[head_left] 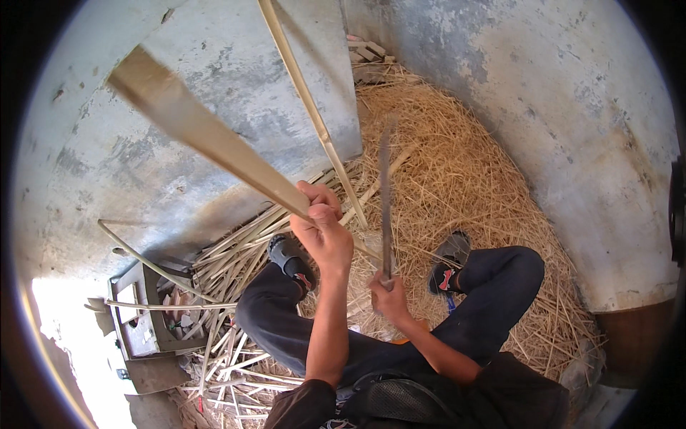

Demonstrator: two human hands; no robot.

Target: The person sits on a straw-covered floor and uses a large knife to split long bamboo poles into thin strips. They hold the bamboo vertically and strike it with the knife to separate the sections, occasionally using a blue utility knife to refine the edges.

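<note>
Bamboo strip (207,134) in left hand (327,232) | blade (386,200) in right hand (391,299)

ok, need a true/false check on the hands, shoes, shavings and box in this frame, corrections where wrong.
1. The left hand grips a pale flat strip. True.
2. The right hand is empty. False: it holds a long dark blade.
3. Straw-like shavings lie heaped beyond the feet. True.
4. Both feet are bare. False: both wear shoes.
5. The grey box is at the picture's right. False: it is at the left.
</note>
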